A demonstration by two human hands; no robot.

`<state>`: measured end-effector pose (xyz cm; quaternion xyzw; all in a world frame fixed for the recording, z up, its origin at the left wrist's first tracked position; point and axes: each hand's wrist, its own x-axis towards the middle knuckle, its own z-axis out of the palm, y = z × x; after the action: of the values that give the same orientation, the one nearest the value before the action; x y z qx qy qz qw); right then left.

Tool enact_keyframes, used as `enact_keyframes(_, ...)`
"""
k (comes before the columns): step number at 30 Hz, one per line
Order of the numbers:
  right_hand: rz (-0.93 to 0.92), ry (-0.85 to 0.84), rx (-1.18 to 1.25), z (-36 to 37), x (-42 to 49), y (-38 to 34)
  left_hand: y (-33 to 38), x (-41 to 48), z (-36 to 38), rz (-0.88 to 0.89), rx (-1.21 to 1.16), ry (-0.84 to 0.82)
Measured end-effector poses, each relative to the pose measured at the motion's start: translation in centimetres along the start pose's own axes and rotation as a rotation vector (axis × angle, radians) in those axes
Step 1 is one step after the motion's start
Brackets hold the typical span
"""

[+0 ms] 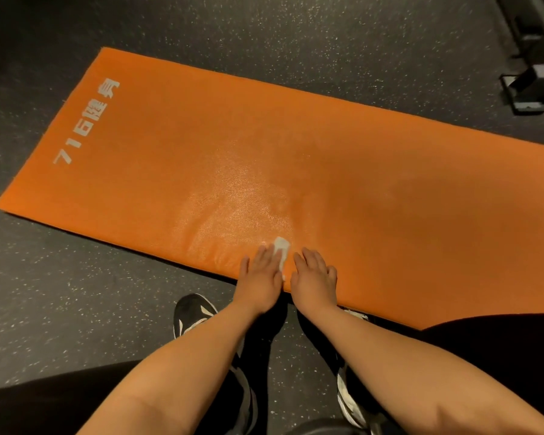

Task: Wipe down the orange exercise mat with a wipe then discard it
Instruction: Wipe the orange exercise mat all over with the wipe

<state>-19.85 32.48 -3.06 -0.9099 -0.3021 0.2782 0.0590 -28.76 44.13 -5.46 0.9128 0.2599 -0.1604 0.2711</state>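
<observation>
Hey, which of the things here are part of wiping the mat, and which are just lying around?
For the job: orange mat, white wipe, left hand on it, right hand flat on the mat.
Just around: black shoes, gym equipment, speckled floor.

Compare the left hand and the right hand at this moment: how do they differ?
The left hand presses its fingers on the wipe; the right hand rests on the bare mat beside the wipe. The left hand sits at the edge of a glossy, wet-looking patch; the right hand sits on duller mat. Both lie palm down, fingers fairly straight, at the mat's near edge.
</observation>
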Motion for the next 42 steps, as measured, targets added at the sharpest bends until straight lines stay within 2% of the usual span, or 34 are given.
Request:
enact_keyframes(3, -0.008, -0.051, -0.058, 0.4, -0.6, -0.7, -2.2, -0.7, -0.8, -0.241, 0.014, 0.054)
enact_keyframes(6, -0.017, -0.062, -0.067, 0.2, -0.7, -1.0, -2.1, -1.1, -0.8, -0.343, -0.019, 0.075)
enact_keyframes(8, -0.015, -0.055, -0.039, 0.0, -0.5, -0.8, -0.9, -1.4, -0.2, -0.300, -0.047, 0.047)
enact_keyframes(12, 0.021, -0.020, 0.081, -0.3, -0.1, -0.3, 2.0, -3.0, 1.3, -0.098, -0.067, -0.021)
enact_keyframes(15, -0.010, -0.047, 0.067, -0.3, -0.5, 0.0, 1.5, -2.9, 0.9, -0.038, 0.004, -0.048)
enact_keyframes(20, -0.048, -0.078, 0.017, -0.4, -1.0, 0.2, -2.2, -1.9, -1.1, -0.270, -0.014, 0.014)
enact_keyframes(22, -0.062, -0.085, -0.003, -0.7, -1.2, 0.2, -2.1, -1.9, -1.1, -0.302, -0.049, -0.004)
enact_keyframes(24, -0.051, -0.076, -0.023, -0.8, -1.4, 0.3, -0.9, -2.0, -0.7, -0.260, -0.056, -0.029)
enact_keyframes(28, 0.008, -0.046, -0.030, -0.8, -2.3, 1.0, 2.7, -2.7, 0.7, -0.060, -0.037, -0.070)
enact_keyframes(32, -0.010, -0.012, -0.006, -1.0, -2.2, 1.2, 2.6, -2.3, 0.2, 0.043, -0.016, -0.066)
enact_keyframes(38, 0.000, -0.038, 0.025, -1.5, -1.6, 1.7, 0.4, 0.6, -1.4, -0.210, 0.003, 0.003)
enact_keyframes(42, 0.070, 0.015, 0.128, -1.7, -1.0, 2.2, 3.0, 0.4, -0.2, -0.117, -0.051, -0.054)
